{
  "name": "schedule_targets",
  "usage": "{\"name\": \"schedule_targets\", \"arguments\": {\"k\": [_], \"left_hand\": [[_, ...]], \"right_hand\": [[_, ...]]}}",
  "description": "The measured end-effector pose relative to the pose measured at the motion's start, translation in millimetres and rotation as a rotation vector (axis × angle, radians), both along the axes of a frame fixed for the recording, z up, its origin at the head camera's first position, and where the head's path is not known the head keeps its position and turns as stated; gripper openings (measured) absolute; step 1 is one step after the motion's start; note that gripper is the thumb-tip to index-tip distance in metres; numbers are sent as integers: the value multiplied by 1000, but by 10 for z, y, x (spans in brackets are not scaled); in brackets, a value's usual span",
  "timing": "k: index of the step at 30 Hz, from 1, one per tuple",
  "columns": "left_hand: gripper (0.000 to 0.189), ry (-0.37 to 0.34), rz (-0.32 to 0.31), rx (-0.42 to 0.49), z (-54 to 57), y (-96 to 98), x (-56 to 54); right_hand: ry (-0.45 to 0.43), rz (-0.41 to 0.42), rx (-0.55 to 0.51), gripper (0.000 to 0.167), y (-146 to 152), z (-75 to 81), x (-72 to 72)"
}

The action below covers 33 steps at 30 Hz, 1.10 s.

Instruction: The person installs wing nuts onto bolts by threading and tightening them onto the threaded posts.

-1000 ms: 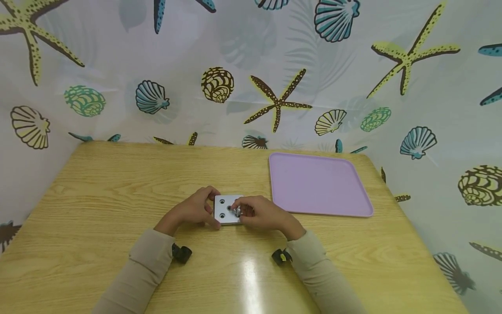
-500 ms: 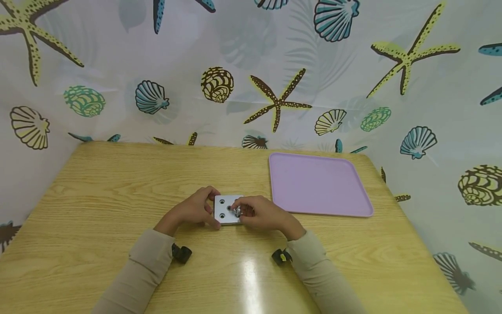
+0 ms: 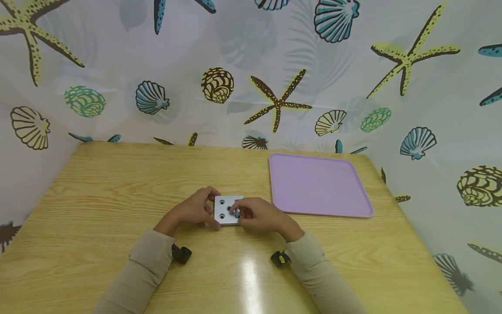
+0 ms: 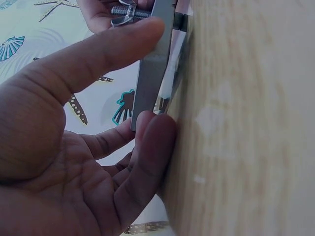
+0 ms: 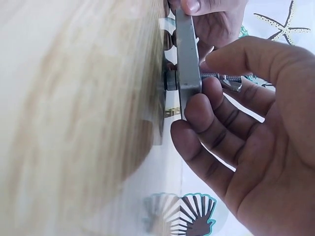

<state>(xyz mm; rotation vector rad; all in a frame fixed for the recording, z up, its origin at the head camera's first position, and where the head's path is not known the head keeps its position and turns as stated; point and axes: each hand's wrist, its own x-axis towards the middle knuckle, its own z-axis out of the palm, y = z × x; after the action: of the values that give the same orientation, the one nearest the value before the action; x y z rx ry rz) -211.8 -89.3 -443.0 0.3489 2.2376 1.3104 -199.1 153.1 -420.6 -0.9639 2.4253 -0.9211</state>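
A flat silver metal plate with several round holes lies near the middle of the table. My left hand grips its left side, thumb on the near edge and fingers at the far edge. A threaded bolt passes up through the plate, its dark head showing on the underside. On that bolt sits a wing nut, whose wings stick out above the plate. My right hand pinches at the wing nut with curled thumb and forefinger, its other fingers bent beside the plate's edge.
A pink-purple tray lies on the wooden table, beyond my right hand and to its right. Behind and at both sides hangs a cloth printed with shells and starfish. Dark wrist cameras are strapped under both sleeves.
My right hand has shifted very slightly toward me and left, its fingers still at the wing nut. The left hand and the plate stay almost in place.
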Motion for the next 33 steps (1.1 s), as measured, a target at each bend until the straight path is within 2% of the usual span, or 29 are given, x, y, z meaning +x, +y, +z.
{"name": "schedule_targets", "arguments": {"k": [9,21,33], "left_hand": [[84,1,5,-4,8,1,10],[85,-6,-14,31,13,4,0],[85,1,-14,25,18,2,2]], "right_hand": [[-13,-14,12,30,-3,17,-8],[49,-40,-39,24,46,57,-1],[36,-7,-72,30,71,21,-52]]}}
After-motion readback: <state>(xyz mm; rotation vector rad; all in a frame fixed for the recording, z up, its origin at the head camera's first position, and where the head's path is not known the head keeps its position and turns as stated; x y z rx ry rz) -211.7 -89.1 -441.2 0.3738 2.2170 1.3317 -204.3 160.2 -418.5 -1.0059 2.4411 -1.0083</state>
